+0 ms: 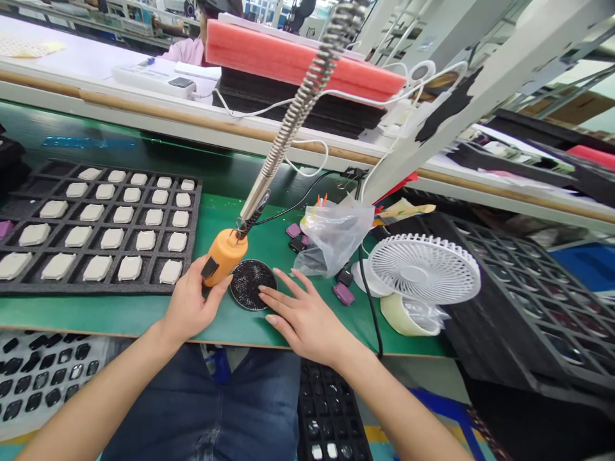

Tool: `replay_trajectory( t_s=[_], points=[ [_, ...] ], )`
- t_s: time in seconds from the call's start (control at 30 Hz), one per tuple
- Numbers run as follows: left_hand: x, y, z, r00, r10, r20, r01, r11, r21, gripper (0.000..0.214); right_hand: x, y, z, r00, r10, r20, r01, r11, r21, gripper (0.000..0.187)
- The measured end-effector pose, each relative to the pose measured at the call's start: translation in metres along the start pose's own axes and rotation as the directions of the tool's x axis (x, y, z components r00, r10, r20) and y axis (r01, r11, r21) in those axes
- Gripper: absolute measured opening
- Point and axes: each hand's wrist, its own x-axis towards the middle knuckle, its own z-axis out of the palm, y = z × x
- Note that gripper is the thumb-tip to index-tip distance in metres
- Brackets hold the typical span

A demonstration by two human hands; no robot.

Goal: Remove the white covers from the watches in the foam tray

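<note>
Tool: an orange cylindrical tool handle (225,257) sat above the green worktop (120,318), its steel shaft (254,202) rising into a coiled metal spring sleeve (312,105), tilted up and to the right.

Left grip: the left hand (192,301) had closed around the orange handle's lower part, fingers wrapped and holding it.

Right grip: the right hand (302,317) lay open, fingers spread flat on the worktop and holding nothing, fingertips at the dish's edge.

Between the hands: a round black dish (253,285) with dark speckled filling, just beside the handle.

Left of the hands: a black foam tray (100,288) held rows of beige rounded-square pieces (118,214).

Right of the hands: a crumpled clear plastic bag (331,237), small purple pieces (344,294) and a white ribbed desk fan (425,269).

Below the worktop: a tray of small dark pieces (43,378) lay left of the blue-jeaned lap (202,410).

Beyond: a pink foam sheet (307,54) topped a dark stack, and a co-worker's pink sleeve (189,51) showed past it.
</note>
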Motion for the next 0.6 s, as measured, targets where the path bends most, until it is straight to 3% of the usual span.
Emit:
replay_trajectory(
  t_s=[0.43,0.6],
  points=[
    [-0.001,-0.002,0.001,1.000,-0.018,0.008,0.018,1.000,0.010,0.042,0.020,-0.006,0.018,1.000,-0.013,0.011,0.012,0.999,0.040,0.054],
    [0.000,0.000,0.000,1.000,-0.009,0.008,0.009,1.000,-0.001,0.042,0.017,-0.003,0.015,1.000,0.009,0.020,-0.010,0.999,0.042,0.051]
  ],
)
